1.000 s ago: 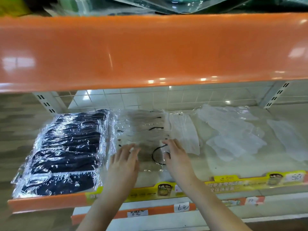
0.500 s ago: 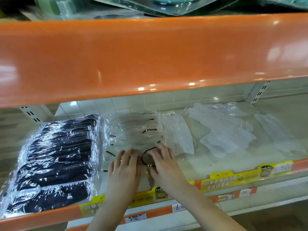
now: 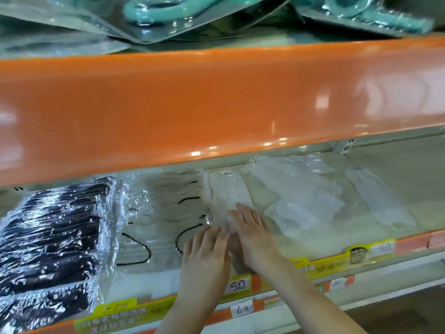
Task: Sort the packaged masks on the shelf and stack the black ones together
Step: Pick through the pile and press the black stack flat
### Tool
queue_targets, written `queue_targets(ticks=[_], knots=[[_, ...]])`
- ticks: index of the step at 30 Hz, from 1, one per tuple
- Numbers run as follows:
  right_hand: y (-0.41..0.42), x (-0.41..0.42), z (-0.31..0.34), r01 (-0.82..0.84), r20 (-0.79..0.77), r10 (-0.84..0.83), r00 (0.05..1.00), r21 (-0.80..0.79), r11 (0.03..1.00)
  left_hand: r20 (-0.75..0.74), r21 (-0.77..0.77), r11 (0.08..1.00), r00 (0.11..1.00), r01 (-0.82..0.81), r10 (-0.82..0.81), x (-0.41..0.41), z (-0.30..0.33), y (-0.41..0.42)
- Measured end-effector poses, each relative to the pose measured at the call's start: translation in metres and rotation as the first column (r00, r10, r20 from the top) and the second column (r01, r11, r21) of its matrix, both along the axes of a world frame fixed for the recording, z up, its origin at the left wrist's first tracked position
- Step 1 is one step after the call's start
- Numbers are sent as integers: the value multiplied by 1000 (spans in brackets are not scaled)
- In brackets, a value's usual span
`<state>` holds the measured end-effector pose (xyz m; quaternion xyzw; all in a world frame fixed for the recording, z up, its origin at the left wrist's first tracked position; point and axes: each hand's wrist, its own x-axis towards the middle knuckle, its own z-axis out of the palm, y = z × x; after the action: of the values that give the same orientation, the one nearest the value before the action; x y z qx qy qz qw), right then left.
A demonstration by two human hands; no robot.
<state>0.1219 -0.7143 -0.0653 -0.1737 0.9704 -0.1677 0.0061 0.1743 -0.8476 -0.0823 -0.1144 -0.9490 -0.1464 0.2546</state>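
1. Black masks in shiny clear wrap point(image 3: 51, 242) fill the far left of the shelf point(image 3: 390, 179), overlapped in a row that runs from the front lip to the back.
2. Right beside them sits a second stack of light-coloured packaged masks with black ear loops point(image 3: 156, 222), touching the black row's plastic edge.
3. Both hands are in, side by side at the middle of the shelf, thumbs close together.
4. The left hand point(image 3: 207, 254) lies palm down with fingers straight and spread, pressing flat on the right end of the light stack, next to a black loop.
5. The right hand point(image 3: 252, 235) is also palm down, fingers stretched forward onto a clear packet holding a white mask point(image 3: 222, 196); its grip looks open and flat, with no curl around the packet that I can make out.
6. The packet runs back from the fingertips toward the rear of the shelf, between the light stack and a loose spread of white packaged masks point(image 3: 296, 196).
7. Another white packet point(image 3: 378, 201) lies apart at the far right.
8. Along the front lip: yellow label strips point(image 3: 337, 261) and handwritten price tags point(image 3: 237, 285).
9. Above, the broad orange shelf edge point(image 3: 216, 104) carries teal items in blister packs point(image 3: 154, 10).
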Motion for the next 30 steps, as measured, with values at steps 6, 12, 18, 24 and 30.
queue_targets(ticks=[6, 12, 18, 24, 30], knots=[[22, -15, 10, -56, 78, 52, 996, 43, 998, -46, 16, 999, 998, 47, -46, -14, 2, 31], [33, -25, 5, -65, 49, 63, 997, 36, 997, 98, -95, 992, 991, -82, 91, -21, -7, 36], [42, -27, 6, -87, 97, 84, 992, 32, 996, 134, -131, 977, 973, -170, 188, -20, -17, 26], [51, -32, -1, -97, -15, 97, 995, -9, 995, 103, -75, 997, 995, 1, 6, -22, -19, 8], [62, -34, -1, -13, -208, -8, 978, -100, 995, 188, 13, 996, 978, 91, -92, -20, -15, -9]])
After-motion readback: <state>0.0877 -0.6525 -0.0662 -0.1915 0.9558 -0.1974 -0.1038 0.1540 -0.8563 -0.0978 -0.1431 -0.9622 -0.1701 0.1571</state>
